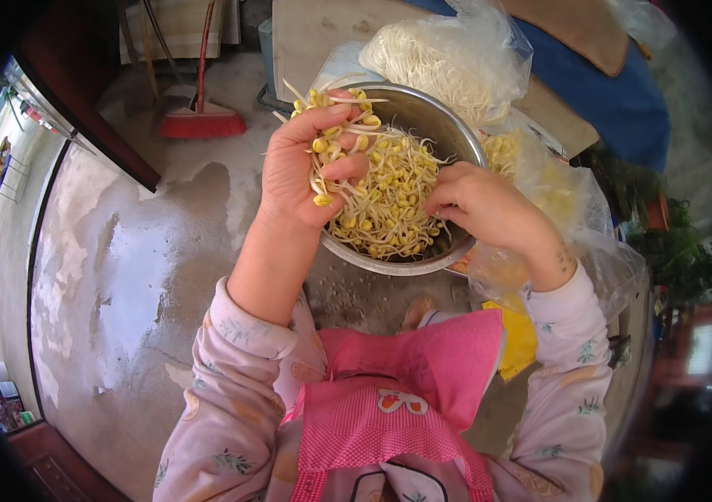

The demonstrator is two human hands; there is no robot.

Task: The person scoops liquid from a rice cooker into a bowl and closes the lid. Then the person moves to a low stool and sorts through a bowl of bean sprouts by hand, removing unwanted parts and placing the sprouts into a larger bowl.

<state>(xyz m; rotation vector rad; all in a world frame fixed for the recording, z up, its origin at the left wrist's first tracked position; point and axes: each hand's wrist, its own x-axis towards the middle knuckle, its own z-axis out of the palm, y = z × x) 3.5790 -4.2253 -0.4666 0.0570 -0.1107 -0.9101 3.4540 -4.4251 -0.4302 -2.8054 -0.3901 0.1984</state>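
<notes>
A loose bunch of soybean sprouts (335, 135) with yellow heads and pale stems is held in my left hand (296, 160), raised over the left side of a stainless steel bowl (421, 270). More soybean sprouts (393, 201) form a heap inside the bowl. My right hand (487, 201) reaches over the bowl's right rim, its fingers curled and bunched at the edge of the heap. Whether a sprout is pinched between those fingertips is hidden.
Behind the bowl lies a clear plastic bag of white sprouts (437, 69). Another plastic bag (550, 188) with yellow sprouts sits to the right. A red broom (202, 122) and dustpan (177, 97) stand left on the wet concrete floor (142, 263). A pink apron (387, 401) covers my lap.
</notes>
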